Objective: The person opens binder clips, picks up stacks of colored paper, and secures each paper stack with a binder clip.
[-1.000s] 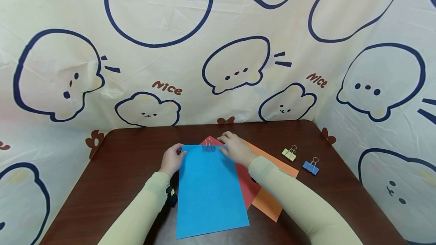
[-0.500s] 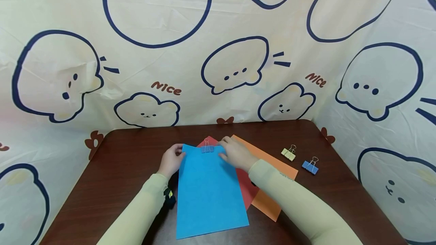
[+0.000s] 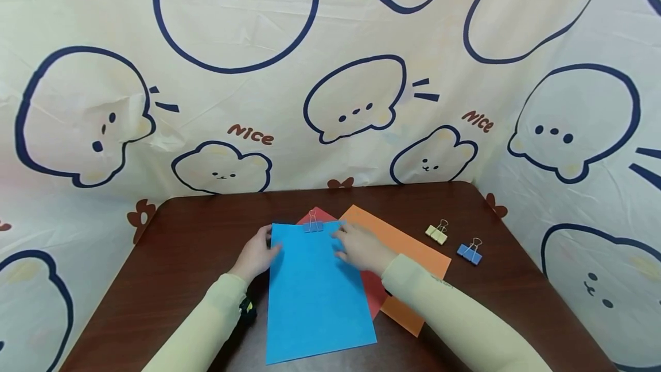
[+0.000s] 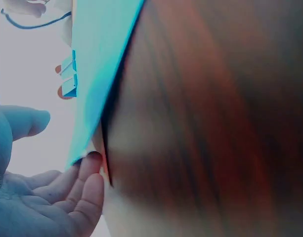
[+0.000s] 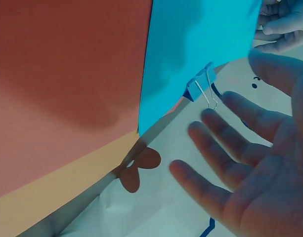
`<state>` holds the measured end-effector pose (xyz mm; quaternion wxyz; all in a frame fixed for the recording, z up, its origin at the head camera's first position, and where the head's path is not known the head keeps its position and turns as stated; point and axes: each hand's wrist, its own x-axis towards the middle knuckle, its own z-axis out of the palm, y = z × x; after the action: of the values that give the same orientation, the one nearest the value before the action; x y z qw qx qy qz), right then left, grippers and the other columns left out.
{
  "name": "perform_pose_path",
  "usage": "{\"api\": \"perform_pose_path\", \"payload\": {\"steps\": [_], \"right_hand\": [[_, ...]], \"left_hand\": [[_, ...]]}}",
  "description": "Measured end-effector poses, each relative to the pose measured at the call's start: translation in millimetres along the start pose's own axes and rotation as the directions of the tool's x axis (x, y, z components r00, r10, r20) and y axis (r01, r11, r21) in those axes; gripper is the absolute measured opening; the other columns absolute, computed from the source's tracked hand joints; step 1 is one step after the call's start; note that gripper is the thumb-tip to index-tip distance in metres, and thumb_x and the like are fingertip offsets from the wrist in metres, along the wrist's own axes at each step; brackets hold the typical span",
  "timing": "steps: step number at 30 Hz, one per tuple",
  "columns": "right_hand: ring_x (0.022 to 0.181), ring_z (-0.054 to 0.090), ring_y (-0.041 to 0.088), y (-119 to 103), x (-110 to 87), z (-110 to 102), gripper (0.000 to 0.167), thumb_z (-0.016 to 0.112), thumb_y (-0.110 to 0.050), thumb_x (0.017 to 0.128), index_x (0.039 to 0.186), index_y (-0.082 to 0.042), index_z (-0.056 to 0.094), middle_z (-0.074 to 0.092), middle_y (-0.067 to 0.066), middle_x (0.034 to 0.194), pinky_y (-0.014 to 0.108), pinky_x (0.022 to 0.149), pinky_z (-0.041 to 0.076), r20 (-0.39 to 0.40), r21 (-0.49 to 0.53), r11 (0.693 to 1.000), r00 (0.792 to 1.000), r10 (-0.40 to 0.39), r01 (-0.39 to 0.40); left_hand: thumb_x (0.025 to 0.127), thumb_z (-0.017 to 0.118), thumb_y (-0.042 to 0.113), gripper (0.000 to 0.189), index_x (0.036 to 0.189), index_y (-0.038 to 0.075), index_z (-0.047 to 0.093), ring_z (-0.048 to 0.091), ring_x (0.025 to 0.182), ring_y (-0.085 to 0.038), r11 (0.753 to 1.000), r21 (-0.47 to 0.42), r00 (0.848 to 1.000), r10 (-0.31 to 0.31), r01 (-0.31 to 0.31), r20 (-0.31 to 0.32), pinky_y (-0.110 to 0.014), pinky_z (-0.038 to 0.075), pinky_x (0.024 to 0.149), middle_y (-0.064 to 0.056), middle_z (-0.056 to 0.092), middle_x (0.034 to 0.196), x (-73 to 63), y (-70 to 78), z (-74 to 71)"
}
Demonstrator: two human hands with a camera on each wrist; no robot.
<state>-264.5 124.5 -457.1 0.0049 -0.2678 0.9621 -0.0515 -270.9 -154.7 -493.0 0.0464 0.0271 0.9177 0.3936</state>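
Observation:
A blue sheet of paper (image 3: pixel 320 297) lies in the middle of the table, with a blue binder clip (image 3: pixel 312 227) on its top edge, wire handles pointing away. At the sheet's top left corner is my left hand (image 3: pixel 256 255); in the left wrist view its thumb stands apart and its fingers (image 4: pixel 92 190) reach to the paper's corner (image 4: pixel 77 155). My right hand (image 3: pixel 364 245) is by the top right corner. Seen from the right wrist, its fingers (image 5: pixel 205 185) are spread with nothing between them, near the clip (image 5: pixel 201 81). Under the blue sheet lie red paper (image 3: pixel 373 291) and orange paper (image 3: pixel 413 243).
To the right on the dark wooden table (image 3: pixel 206 217) lie a yellow binder clip (image 3: pixel 436 235) and another blue binder clip (image 3: pixel 469 254). A printed cloth (image 3: pixel 289 96) hangs behind the table and along its sides.
My left hand has let go of the sheet's top left corner and moved slightly left and down. The right hand has drawn back a little; the sheet's lifted top edge has settled.

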Motion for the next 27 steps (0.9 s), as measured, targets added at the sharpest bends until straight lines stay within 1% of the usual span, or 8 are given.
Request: {"api": "perform_pose_path", "payload": {"steps": [3,6,9,13,15,17,21,27], "right_hand": [[0.125,0.059,0.029,2.9,-8.1,2.3,0.053,0.074,-0.036,0.096,0.140,-0.009,0.061,0.060,0.013,0.137,0.042,0.103,0.054,0.031,0.001,1.000,0.999,0.018,-0.018],[0.128,0.058,0.030,6.1,-17.2,3.8,0.056,0.074,-0.038,0.096,0.142,-0.009,0.059,0.059,0.013,0.140,0.044,0.104,0.053,0.062,0.016,0.999,0.997,0.048,-0.049],[0.126,0.057,0.030,9.3,-26.5,5.5,0.059,0.074,-0.038,0.095,0.144,-0.009,0.057,0.058,0.013,0.140,0.044,0.104,0.053,0.087,0.031,0.997,0.994,0.073,-0.076],[0.119,0.058,0.027,13.2,-38.7,7.9,0.060,0.074,-0.037,0.096,0.144,-0.006,0.057,0.058,0.014,0.134,0.041,0.101,0.054,0.104,0.021,0.997,0.992,0.072,-0.074],[0.118,0.058,0.027,14.4,-44.7,8.6,0.060,0.074,-0.036,0.096,0.144,-0.005,0.057,0.057,0.014,0.133,0.041,0.102,0.054,0.107,0.011,0.997,0.992,0.069,-0.071],[0.120,0.058,0.027,15.2,-49.9,9.5,0.059,0.073,-0.036,0.096,0.144,-0.006,0.057,0.057,0.014,0.134,0.041,0.103,0.053,0.105,0.003,0.997,0.992,0.070,-0.071],[0.121,0.057,0.028,15.5,-57.4,12.2,0.058,0.074,-0.036,0.095,0.143,-0.007,0.059,0.057,0.013,0.134,0.043,0.102,0.054,0.112,-0.002,0.997,0.991,0.079,-0.079],[0.117,0.058,0.026,16.5,-61.1,16.3,0.060,0.077,-0.038,0.092,0.142,-0.008,0.060,0.057,0.012,0.132,0.043,0.096,0.057,0.127,-0.015,0.996,0.988,0.084,-0.083]], "left_hand": [[0.103,0.062,0.018,0.069,0.155,-0.010,0.028,0.049,0.137,-0.050,0.997,0.062,0.999,0.042,-0.043,0.013,-0.060,0.046,0.108,-0.034,0.045,0.150,-7.6,2.3,0.8],[0.101,0.066,0.019,0.071,0.153,-0.014,0.029,0.047,0.138,-0.053,0.984,0.154,0.996,0.089,-0.090,0.015,-0.061,0.044,0.109,-0.037,0.040,0.152,-17.1,5.2,3.2],[0.099,0.069,0.021,0.073,0.152,-0.014,0.032,0.047,0.135,-0.055,0.965,0.237,0.993,0.113,-0.114,0.018,-0.063,0.046,0.106,-0.038,0.040,0.151,-28.6,10.0,6.2],[0.095,0.075,0.024,0.073,0.149,-0.010,0.040,0.045,0.134,-0.054,0.935,0.327,0.990,0.140,-0.140,0.023,-0.065,0.047,0.103,-0.034,0.043,0.150,-43.5,17.2,12.1],[0.093,0.077,0.026,0.072,0.147,-0.009,0.044,0.045,0.134,-0.052,0.915,0.367,0.985,0.173,-0.168,0.021,-0.066,0.047,0.103,-0.033,0.045,0.148,-51.3,21.0,15.8],[0.091,0.079,0.026,0.070,0.144,-0.008,0.048,0.045,0.134,-0.052,0.892,0.401,0.976,0.216,-0.206,0.021,-0.066,0.047,0.103,-0.031,0.048,0.145,-58.2,24.7,19.9],[0.088,0.082,0.029,0.067,0.138,-0.006,0.054,0.050,0.131,-0.049,0.860,0.432,0.959,0.280,-0.271,0.044,-0.066,0.049,0.101,-0.029,0.054,0.140,-70.6,32.6,27.7],[0.087,0.083,0.033,0.063,0.133,-0.003,0.058,0.058,0.122,-0.044,0.855,0.401,0.944,0.298,-0.329,0.139,-0.061,0.053,0.098,-0.024,0.060,0.132,-82.2,42.4,39.1]]}}
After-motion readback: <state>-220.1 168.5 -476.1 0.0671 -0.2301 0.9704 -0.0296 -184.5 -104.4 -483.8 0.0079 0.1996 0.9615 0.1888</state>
